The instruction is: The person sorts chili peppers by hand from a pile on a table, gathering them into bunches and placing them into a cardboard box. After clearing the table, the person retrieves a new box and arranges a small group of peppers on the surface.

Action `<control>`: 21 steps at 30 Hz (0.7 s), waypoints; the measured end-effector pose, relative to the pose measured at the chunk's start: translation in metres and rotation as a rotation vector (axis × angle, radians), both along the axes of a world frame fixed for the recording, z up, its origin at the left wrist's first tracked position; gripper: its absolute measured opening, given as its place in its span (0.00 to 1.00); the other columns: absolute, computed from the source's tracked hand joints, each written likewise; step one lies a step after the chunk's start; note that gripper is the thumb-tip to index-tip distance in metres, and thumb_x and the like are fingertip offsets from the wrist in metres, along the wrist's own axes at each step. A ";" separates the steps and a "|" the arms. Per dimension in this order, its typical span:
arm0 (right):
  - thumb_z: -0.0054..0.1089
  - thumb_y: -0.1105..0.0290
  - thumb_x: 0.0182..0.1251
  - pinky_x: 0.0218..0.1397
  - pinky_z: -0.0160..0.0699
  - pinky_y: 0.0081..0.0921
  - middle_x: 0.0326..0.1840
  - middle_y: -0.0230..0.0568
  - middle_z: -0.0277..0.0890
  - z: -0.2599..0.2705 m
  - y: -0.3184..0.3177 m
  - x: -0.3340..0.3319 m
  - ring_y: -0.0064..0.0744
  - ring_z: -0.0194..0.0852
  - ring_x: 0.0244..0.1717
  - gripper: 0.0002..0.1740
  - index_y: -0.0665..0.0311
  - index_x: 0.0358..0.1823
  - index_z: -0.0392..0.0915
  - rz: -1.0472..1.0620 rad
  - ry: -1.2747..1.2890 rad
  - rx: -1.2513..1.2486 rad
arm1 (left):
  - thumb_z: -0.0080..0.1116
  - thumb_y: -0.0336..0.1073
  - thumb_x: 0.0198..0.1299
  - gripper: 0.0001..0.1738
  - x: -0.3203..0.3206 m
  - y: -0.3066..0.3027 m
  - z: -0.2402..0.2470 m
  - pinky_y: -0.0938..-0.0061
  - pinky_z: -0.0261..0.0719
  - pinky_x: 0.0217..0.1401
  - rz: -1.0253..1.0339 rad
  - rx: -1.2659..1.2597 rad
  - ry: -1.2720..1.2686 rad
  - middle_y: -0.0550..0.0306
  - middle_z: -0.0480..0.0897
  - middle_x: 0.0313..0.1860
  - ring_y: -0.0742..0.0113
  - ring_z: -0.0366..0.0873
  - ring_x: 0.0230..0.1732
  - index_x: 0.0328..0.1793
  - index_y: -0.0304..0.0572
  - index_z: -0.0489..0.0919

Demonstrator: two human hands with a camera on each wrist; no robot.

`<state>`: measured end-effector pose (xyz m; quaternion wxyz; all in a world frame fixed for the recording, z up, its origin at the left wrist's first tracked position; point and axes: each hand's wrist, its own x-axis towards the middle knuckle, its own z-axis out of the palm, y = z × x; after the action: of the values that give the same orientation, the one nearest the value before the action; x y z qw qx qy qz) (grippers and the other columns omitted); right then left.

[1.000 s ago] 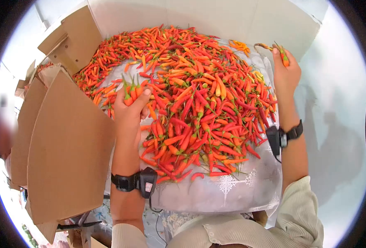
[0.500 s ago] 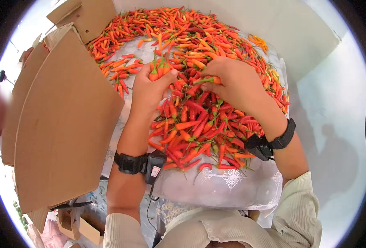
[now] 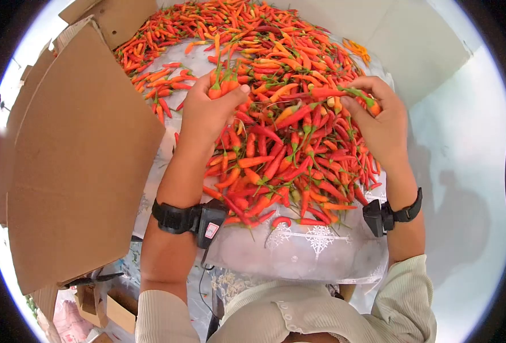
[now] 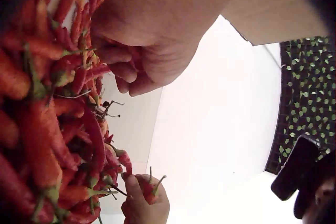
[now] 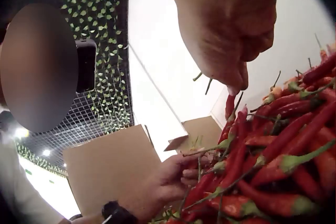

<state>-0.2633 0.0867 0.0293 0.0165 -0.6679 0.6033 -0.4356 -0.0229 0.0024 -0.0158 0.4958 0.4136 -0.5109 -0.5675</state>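
Note:
A big heap of red and orange chili peppers [image 3: 281, 154] covers the cloth-topped table. Over its left side, my left hand [image 3: 207, 117] holds a small bunch of orange chili peppers [image 3: 225, 86], green stems up, between thumb and curled fingers. At the heap's right side, my right hand [image 3: 383, 123] pinches a red chili pepper [image 3: 326, 92] at its stem end, the pod pointing left over the heap. Another orange-red chili pepper [image 3: 373, 107] sits against the fingers of that hand. In the right wrist view the right hand [image 5: 226, 40] reaches down to a red pepper [image 5: 230, 106] with its fingertips.
Cardboard panels [image 3: 81, 154] stand to the left of the table, and a pale board [image 3: 407, 51] rises behind it. A few yellow-orange chilies [image 3: 357, 51] lie apart at the far right edge. Snowflake-patterned cloth [image 3: 321, 240] shows at the near edge.
My right hand came in from the far right, reached into the middle of the heap, then drew back right with a red chili pepper. The left hand keeps its bunch.

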 end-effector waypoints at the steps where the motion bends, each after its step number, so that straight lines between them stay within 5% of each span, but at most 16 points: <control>1: 0.65 0.70 0.59 0.43 0.74 0.24 0.38 0.33 0.80 0.001 0.004 -0.002 0.27 0.78 0.38 0.10 0.62 0.41 0.78 -0.032 -0.122 0.043 | 0.69 0.33 0.52 0.17 -0.002 0.001 0.002 0.85 0.62 0.17 -0.010 0.007 -0.012 0.62 0.80 0.26 0.82 0.67 0.16 0.45 0.36 0.76; 6: 0.63 0.66 0.65 0.44 0.73 0.19 0.37 0.29 0.79 -0.012 0.013 -0.013 0.15 0.75 0.38 0.11 0.64 0.42 0.79 -0.073 -0.502 -0.029 | 0.69 0.33 0.52 0.19 -0.010 0.007 0.000 0.85 0.62 0.15 -0.049 -0.007 0.002 0.60 0.81 0.26 0.81 0.67 0.15 0.48 0.37 0.76; 9: 0.62 0.64 0.65 0.46 0.72 0.18 0.37 0.30 0.79 -0.025 0.012 -0.015 0.17 0.76 0.38 0.12 0.65 0.43 0.79 -0.045 -0.624 -0.029 | 0.69 0.32 0.51 0.20 -0.010 0.007 -0.002 0.85 0.61 0.15 -0.080 -0.010 0.018 0.61 0.80 0.26 0.81 0.68 0.15 0.49 0.38 0.75; 20: 0.60 0.66 0.67 0.52 0.70 0.24 0.40 0.35 0.79 -0.055 0.011 -0.015 0.26 0.75 0.45 0.11 0.64 0.45 0.77 -0.020 -0.601 -0.019 | 0.71 0.25 0.46 0.19 0.007 0.009 0.013 0.88 0.52 0.15 -0.010 -0.090 0.072 0.69 0.72 0.23 0.84 0.60 0.15 0.41 0.43 0.73; 21: 0.60 0.65 0.67 0.51 0.71 0.24 0.39 0.35 0.79 -0.054 0.014 -0.014 0.26 0.75 0.45 0.11 0.64 0.45 0.77 -0.027 -0.602 -0.006 | 0.73 0.25 0.43 0.21 0.011 0.009 0.016 0.88 0.60 0.20 -0.053 -0.117 0.088 0.67 0.73 0.26 0.82 0.65 0.20 0.41 0.43 0.73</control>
<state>-0.2772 0.1004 -0.0249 0.1866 -0.5009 0.5786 -0.6160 -0.0120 0.0113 0.0006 0.5261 0.3450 -0.5318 -0.5670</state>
